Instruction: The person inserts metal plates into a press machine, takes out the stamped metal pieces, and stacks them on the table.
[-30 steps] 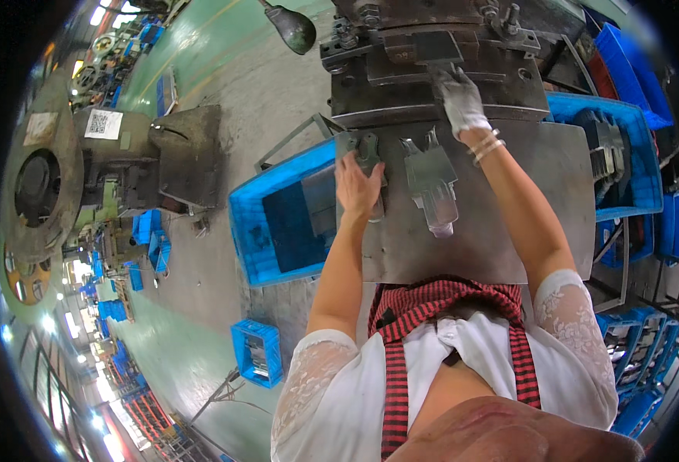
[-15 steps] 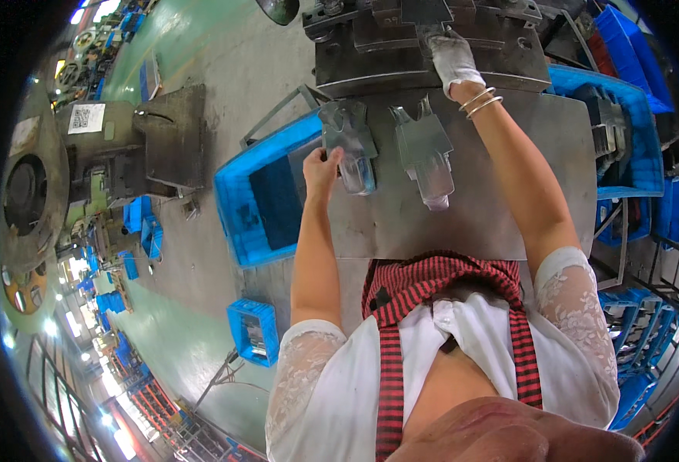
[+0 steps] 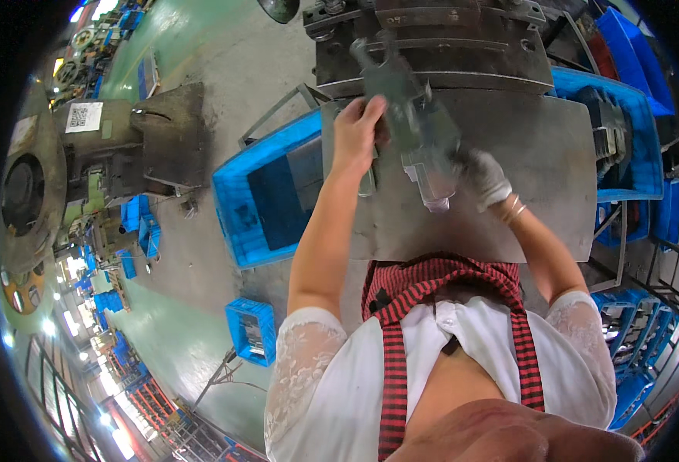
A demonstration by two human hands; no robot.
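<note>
Metal table [image 3: 524,181], 1, largest element, w/ dark steel die block [image 3: 478,65], 1, at its far edge. Blue bins flank it, 2 in no.: L. bin [image 3: 230,223] w/ dark interior; R. bin [image 3: 652,146] w/ stacked metal pcs. [image 3: 605,131]. Forked plate [image 3: 416,115], 1, blurred, betw. the hands, over the table's far portion and the die's near edge; long axis diagonal, far-L. to near-R., its 2 prongs pointing far-L. Beneath or beside it, 2 more plates partly visible: middle plate [image 3: 434,189], narrow end toward the wearer, mostly covered; L. plate [image 3: 368,183], largely hidden. L. hand [image 3: 359,135], bare: thumb and fingers closed on the forked plate's L. edge. R. hand [image 3: 484,179], gloved, blurred, at its near-R. end; fingers' opening and hold cannot be told.
</note>
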